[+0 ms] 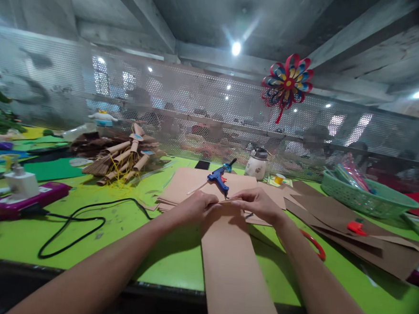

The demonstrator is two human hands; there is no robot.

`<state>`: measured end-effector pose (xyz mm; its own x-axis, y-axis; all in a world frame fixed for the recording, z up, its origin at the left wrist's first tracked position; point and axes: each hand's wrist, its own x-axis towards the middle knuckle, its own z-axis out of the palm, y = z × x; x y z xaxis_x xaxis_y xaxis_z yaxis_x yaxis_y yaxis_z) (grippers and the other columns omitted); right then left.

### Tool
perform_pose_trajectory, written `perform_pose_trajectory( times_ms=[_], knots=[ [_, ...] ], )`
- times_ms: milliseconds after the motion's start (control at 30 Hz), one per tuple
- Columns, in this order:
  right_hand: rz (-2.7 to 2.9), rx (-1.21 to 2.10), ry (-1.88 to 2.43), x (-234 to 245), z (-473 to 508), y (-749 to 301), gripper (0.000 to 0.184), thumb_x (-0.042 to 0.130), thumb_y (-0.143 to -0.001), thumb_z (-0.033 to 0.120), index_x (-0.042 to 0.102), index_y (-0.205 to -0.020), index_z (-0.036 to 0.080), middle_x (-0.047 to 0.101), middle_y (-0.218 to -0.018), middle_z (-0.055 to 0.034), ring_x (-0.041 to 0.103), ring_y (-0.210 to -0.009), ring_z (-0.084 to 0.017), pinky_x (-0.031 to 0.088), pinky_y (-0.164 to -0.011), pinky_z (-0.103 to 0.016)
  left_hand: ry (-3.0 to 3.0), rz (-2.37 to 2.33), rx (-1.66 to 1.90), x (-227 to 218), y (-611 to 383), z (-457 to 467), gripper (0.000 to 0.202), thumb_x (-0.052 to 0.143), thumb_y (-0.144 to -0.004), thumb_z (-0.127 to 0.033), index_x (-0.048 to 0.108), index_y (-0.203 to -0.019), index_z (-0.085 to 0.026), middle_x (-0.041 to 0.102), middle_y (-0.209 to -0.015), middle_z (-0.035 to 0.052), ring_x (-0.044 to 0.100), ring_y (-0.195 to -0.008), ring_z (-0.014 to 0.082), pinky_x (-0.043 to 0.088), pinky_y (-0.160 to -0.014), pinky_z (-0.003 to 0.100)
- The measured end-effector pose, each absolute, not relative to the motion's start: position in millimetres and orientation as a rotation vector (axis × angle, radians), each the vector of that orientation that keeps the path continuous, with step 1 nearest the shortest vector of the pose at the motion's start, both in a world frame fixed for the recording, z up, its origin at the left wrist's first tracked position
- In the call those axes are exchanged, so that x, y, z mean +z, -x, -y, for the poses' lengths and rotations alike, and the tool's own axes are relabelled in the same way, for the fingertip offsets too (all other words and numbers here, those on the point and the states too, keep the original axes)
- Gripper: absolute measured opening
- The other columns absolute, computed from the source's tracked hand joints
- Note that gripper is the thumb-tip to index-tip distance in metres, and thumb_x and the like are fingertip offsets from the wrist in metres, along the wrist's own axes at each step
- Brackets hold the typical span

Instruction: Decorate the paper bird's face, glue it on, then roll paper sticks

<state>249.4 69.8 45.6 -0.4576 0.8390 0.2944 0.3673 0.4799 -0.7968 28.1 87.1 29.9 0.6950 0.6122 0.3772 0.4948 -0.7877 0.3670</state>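
A long brown paper strip (233,268) runs from the table's near edge toward the middle of the green table (125,232). My left hand (195,207) and my right hand (258,203) both pinch its far end, fingers closed, folding the edge up. Just beyond the hands a blue glue gun (218,177) rests on a stack of brown paper sheets (186,186).
A black cable (79,224) loops on the left near a purple device (30,199). Rolled brown paper tubes (123,160) are piled at back left. Brown sheets (351,224), red-handled scissors (316,246) and a green basket (364,196) lie right. A mesh screen (198,113) stands behind.
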Motion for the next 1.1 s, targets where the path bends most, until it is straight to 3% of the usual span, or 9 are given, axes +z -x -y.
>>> perform_pose_trajectory(
  times_ms=[100,267,367,567,867,1100],
  knots=[
    [2.024,0.892,0.986,43.6,-70.9,-248.2,0.029,0.061,-0.072,0.037,0.070,-0.090,0.015,0.067,-0.083,-0.0061,0.057,-0.072,-0.014,0.043,-0.061,-0.024,-2.664,-0.848,0.719,28.4,-27.7,-88.4,0.033,0.037,-0.086,-0.033,0.054,-0.065,-0.014,0.049,-0.057,0.0009,0.037,-0.052,0.0092,0.023,-0.049,0.021],
    [1.954,0.863,1.021,40.2,-71.4,-246.3,0.027,0.062,-0.071,0.038,0.071,-0.077,0.013,0.065,-0.066,-0.0047,0.055,-0.059,-0.012,0.040,-0.051,-0.021,-2.643,-0.817,0.715,26.0,-28.8,-87.8,0.035,0.036,-0.086,-0.035,0.053,-0.065,-0.014,0.048,-0.057,0.0000,0.036,-0.052,0.0086,0.024,-0.050,0.021],
    [1.925,0.888,0.999,40.2,-70.9,-244.8,0.026,0.063,-0.069,0.037,0.071,-0.076,0.013,0.066,-0.067,-0.0052,0.056,-0.059,-0.012,0.042,-0.052,-0.022,-2.581,-0.834,0.710,26.0,-29.8,-88.2,0.037,0.035,-0.086,-0.039,0.054,-0.066,-0.014,0.048,-0.058,-0.0001,0.037,-0.053,0.0089,0.025,-0.050,0.021],
    [1.904,0.757,1.038,42.0,-73.7,-247.8,0.028,0.064,-0.068,0.038,0.072,-0.075,0.012,0.067,-0.068,-0.0064,0.057,-0.060,-0.014,0.043,-0.053,-0.023,-2.442,-0.826,0.612,28.2,-26.3,-94.6,0.037,0.036,-0.085,-0.044,0.057,-0.078,-0.014,0.056,-0.067,0.0024,0.046,-0.059,0.0100,0.029,-0.052,0.020],
    [1.918,0.821,1.055,42.5,-75.1,-253.9,0.031,0.062,-0.069,0.041,0.071,-0.074,0.011,0.067,-0.067,-0.0068,0.055,-0.059,-0.014,0.039,-0.051,-0.022,-2.395,-0.920,0.592,28.4,-27.7,-92.7,0.026,0.039,-0.083,-0.034,0.049,-0.066,-0.016,0.052,-0.055,0.0002,0.040,-0.047,0.0084,0.025,-0.047,0.021],
    [2.018,0.859,1.049,42.6,-72.8,-252.9,0.032,0.062,-0.069,0.042,0.070,-0.078,0.012,0.063,-0.067,-0.0034,0.051,-0.059,-0.012,0.035,-0.049,-0.020,-2.317,-0.832,0.494,29.5,-23.6,-89.8,0.032,0.038,-0.083,-0.041,0.048,-0.066,-0.016,0.052,-0.053,-0.0013,0.046,-0.046,0.0091,0.031,-0.045,0.019]
  ],
)
